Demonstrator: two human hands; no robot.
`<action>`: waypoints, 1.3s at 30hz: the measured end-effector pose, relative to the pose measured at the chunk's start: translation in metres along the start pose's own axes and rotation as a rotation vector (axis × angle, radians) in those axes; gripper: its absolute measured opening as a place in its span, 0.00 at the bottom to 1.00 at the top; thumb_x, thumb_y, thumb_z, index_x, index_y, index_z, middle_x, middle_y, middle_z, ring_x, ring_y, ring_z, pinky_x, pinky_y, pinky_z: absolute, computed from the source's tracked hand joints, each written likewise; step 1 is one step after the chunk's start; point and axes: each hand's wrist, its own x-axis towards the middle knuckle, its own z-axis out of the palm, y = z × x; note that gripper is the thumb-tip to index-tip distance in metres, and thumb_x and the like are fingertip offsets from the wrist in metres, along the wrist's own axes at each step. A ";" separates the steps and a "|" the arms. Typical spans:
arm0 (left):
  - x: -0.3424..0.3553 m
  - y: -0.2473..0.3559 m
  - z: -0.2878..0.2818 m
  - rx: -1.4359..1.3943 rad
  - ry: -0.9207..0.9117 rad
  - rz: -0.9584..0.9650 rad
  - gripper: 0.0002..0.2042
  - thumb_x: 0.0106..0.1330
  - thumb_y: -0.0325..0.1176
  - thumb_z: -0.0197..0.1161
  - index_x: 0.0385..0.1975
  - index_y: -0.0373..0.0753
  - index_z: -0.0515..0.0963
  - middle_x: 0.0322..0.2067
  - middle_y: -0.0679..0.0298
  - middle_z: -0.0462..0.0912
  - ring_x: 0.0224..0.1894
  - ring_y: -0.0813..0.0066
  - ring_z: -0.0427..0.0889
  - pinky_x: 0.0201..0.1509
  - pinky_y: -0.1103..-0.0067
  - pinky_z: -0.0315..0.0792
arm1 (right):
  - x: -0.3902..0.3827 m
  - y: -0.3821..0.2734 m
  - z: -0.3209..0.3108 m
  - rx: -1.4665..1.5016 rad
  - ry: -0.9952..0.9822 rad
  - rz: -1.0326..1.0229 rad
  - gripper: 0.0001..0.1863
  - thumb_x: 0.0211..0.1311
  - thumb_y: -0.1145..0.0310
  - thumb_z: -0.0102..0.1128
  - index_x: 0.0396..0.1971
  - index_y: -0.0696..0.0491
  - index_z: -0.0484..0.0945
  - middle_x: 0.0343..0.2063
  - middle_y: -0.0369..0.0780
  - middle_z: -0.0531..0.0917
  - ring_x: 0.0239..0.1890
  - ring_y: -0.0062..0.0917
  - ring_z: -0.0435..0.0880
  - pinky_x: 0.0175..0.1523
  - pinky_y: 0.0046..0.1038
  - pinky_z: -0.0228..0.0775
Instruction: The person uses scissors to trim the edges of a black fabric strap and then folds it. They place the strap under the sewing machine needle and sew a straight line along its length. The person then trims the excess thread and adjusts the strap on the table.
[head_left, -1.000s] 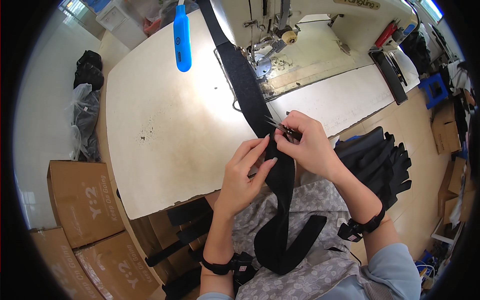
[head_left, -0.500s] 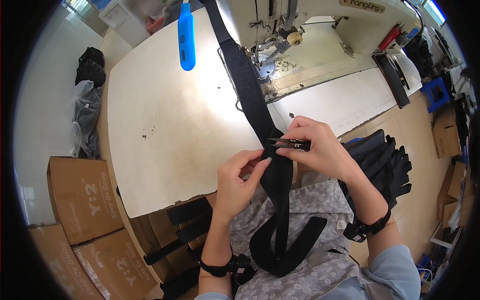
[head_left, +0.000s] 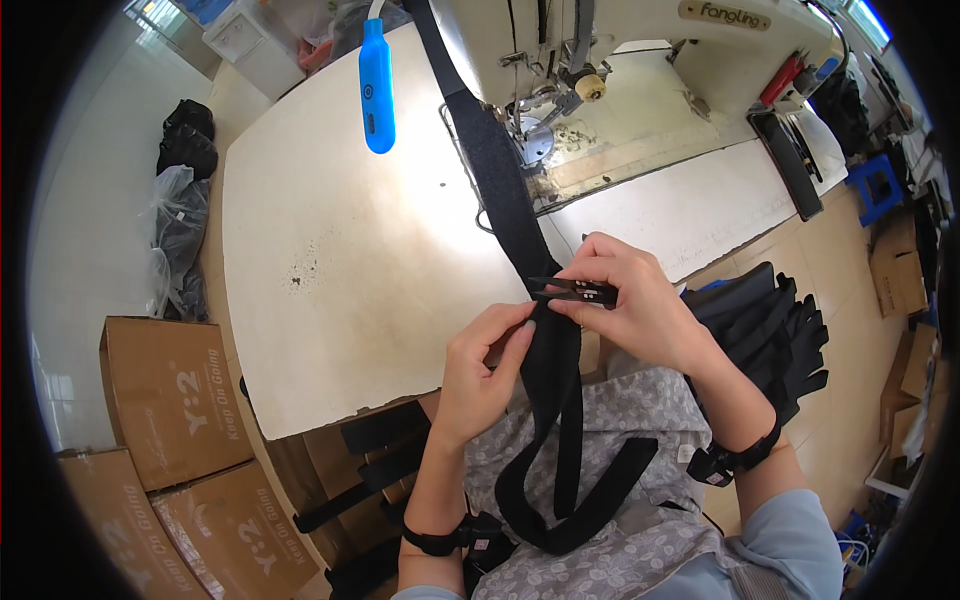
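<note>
A long black fabric strap (head_left: 497, 165) runs from the far edge of the table, past the sewing machine (head_left: 640, 30), down over my lap, where its tail loops on the grey leaf-patterned apron (head_left: 640, 400). My left hand (head_left: 487, 365) pinches the strap's edge between thumb and fingertips, near the table's front edge. In my right hand (head_left: 635, 300) are black thread snips (head_left: 580, 290), held between thumb and fingers. Their pointed blades are apart and lie over the strap, just above my left fingertips. Any thread between the blades is too fine to make out.
A blue light (head_left: 376, 95) on a white cable hangs over the white tabletop (head_left: 330, 220). Cardboard boxes (head_left: 175, 400) stand on the floor at left, below black bags (head_left: 185, 150). More black straps (head_left: 765, 340) hang at right, near a blue stool (head_left: 876, 190).
The view has shifted slightly. Both hands stay at the strap with the snips at its edge. My left hand has turned a little, and the hanging loop of strap has swung slightly.
</note>
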 end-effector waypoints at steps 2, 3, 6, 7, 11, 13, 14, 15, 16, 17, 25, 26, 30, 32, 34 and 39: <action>0.000 0.001 0.000 0.020 -0.007 0.017 0.09 0.67 0.21 0.56 0.44 0.26 0.77 0.36 0.60 0.79 0.36 0.80 0.77 0.41 0.84 0.71 | 0.001 0.001 0.000 0.008 0.005 -0.016 0.09 0.55 0.72 0.65 0.34 0.61 0.81 0.30 0.43 0.77 0.32 0.35 0.79 0.39 0.31 0.70; 0.001 0.000 0.000 0.029 -0.009 0.028 0.09 0.67 0.21 0.56 0.44 0.26 0.77 0.36 0.60 0.79 0.36 0.80 0.76 0.41 0.84 0.71 | 0.001 0.001 0.000 0.012 0.004 -0.016 0.09 0.55 0.73 0.65 0.34 0.61 0.81 0.30 0.43 0.77 0.32 0.36 0.79 0.39 0.31 0.70; 0.001 0.001 0.000 0.046 -0.010 0.039 0.09 0.67 0.21 0.56 0.44 0.26 0.77 0.35 0.60 0.79 0.35 0.80 0.76 0.40 0.84 0.70 | 0.002 0.004 0.000 0.010 -0.012 -0.038 0.09 0.54 0.74 0.65 0.34 0.61 0.79 0.32 0.43 0.76 0.33 0.37 0.79 0.39 0.32 0.70; 0.001 0.001 0.000 0.049 -0.008 0.038 0.09 0.67 0.21 0.56 0.44 0.26 0.77 0.35 0.60 0.79 0.35 0.80 0.76 0.40 0.84 0.70 | 0.002 0.005 0.001 0.008 -0.020 -0.049 0.09 0.54 0.74 0.65 0.34 0.62 0.79 0.32 0.43 0.75 0.33 0.37 0.79 0.40 0.33 0.70; 0.000 0.003 -0.002 0.063 -0.012 0.027 0.09 0.67 0.22 0.56 0.45 0.27 0.77 0.35 0.61 0.79 0.34 0.81 0.75 0.38 0.85 0.69 | 0.002 -0.001 -0.002 -0.024 -0.087 -0.076 0.09 0.54 0.76 0.63 0.35 0.62 0.76 0.34 0.43 0.74 0.34 0.39 0.78 0.40 0.34 0.70; 0.000 0.002 -0.003 0.077 -0.017 0.009 0.10 0.67 0.22 0.56 0.45 0.28 0.77 0.34 0.61 0.79 0.33 0.81 0.75 0.37 0.86 0.69 | 0.001 0.000 -0.003 -0.040 -0.126 -0.106 0.09 0.54 0.76 0.62 0.35 0.61 0.76 0.34 0.43 0.73 0.35 0.39 0.78 0.40 0.34 0.70; 0.000 0.001 -0.003 0.075 -0.011 0.013 0.10 0.67 0.22 0.56 0.45 0.28 0.77 0.34 0.61 0.79 0.32 0.81 0.75 0.37 0.86 0.69 | 0.000 0.001 -0.005 -0.045 -0.139 -0.124 0.09 0.52 0.77 0.63 0.35 0.61 0.76 0.33 0.42 0.73 0.34 0.36 0.77 0.39 0.32 0.69; 0.000 0.001 -0.001 0.073 -0.005 0.017 0.10 0.67 0.22 0.56 0.46 0.28 0.77 0.34 0.61 0.79 0.32 0.82 0.75 0.36 0.86 0.69 | -0.002 0.003 -0.006 -0.049 -0.152 -0.142 0.10 0.50 0.78 0.63 0.34 0.61 0.77 0.33 0.41 0.73 0.33 0.32 0.76 0.37 0.29 0.69; 0.000 0.001 0.000 0.074 0.004 0.020 0.10 0.67 0.22 0.56 0.46 0.28 0.77 0.34 0.61 0.80 0.32 0.82 0.75 0.36 0.86 0.69 | -0.003 0.003 -0.006 -0.051 -0.165 -0.162 0.11 0.49 0.78 0.64 0.34 0.61 0.77 0.32 0.40 0.73 0.32 0.29 0.75 0.35 0.26 0.68; 0.000 0.002 0.001 0.074 0.013 0.021 0.10 0.67 0.22 0.56 0.45 0.28 0.77 0.34 0.61 0.80 0.32 0.81 0.75 0.36 0.86 0.69 | -0.003 0.003 -0.006 -0.040 -0.142 -0.148 0.10 0.50 0.77 0.64 0.35 0.61 0.77 0.33 0.41 0.73 0.33 0.32 0.76 0.37 0.28 0.69; -0.002 0.003 -0.001 0.050 0.027 0.011 0.09 0.68 0.24 0.56 0.44 0.28 0.78 0.36 0.58 0.82 0.37 0.78 0.79 0.43 0.83 0.72 | 0.001 -0.003 -0.004 0.005 -0.053 0.000 0.12 0.52 0.71 0.68 0.35 0.60 0.79 0.33 0.42 0.76 0.33 0.34 0.78 0.38 0.30 0.70; -0.002 0.002 -0.001 0.049 0.028 0.029 0.09 0.68 0.24 0.56 0.44 0.28 0.78 0.36 0.58 0.82 0.37 0.78 0.79 0.42 0.84 0.72 | 0.001 -0.003 -0.003 0.002 -0.045 -0.034 0.12 0.52 0.71 0.68 0.35 0.60 0.80 0.33 0.42 0.76 0.32 0.34 0.78 0.38 0.30 0.70; 0.000 0.002 0.002 0.044 0.017 0.055 0.09 0.68 0.24 0.56 0.44 0.27 0.78 0.35 0.59 0.81 0.35 0.79 0.78 0.40 0.84 0.71 | 0.001 0.001 0.003 -0.029 -0.022 -0.088 0.11 0.52 0.72 0.68 0.34 0.60 0.80 0.32 0.42 0.76 0.31 0.34 0.78 0.37 0.30 0.70; -0.001 0.003 0.002 0.044 0.017 0.053 0.09 0.68 0.23 0.56 0.44 0.27 0.78 0.34 0.59 0.81 0.34 0.79 0.78 0.39 0.84 0.71 | 0.001 0.000 0.004 -0.024 -0.029 -0.082 0.11 0.52 0.73 0.67 0.34 0.61 0.80 0.31 0.42 0.76 0.31 0.34 0.78 0.37 0.30 0.69; -0.001 0.003 0.002 0.039 0.017 0.059 0.09 0.68 0.23 0.56 0.43 0.28 0.78 0.33 0.59 0.80 0.33 0.79 0.77 0.38 0.84 0.71 | 0.002 -0.001 0.005 0.005 -0.045 -0.075 0.10 0.52 0.74 0.67 0.34 0.61 0.79 0.30 0.42 0.75 0.30 0.33 0.77 0.36 0.30 0.69; -0.001 0.000 0.005 0.119 0.078 0.091 0.08 0.67 0.22 0.56 0.43 0.29 0.78 0.31 0.59 0.80 0.30 0.79 0.77 0.35 0.84 0.71 | -0.004 0.004 0.001 0.186 -0.215 -0.145 0.09 0.52 0.75 0.67 0.32 0.61 0.79 0.29 0.40 0.74 0.29 0.32 0.75 0.34 0.30 0.68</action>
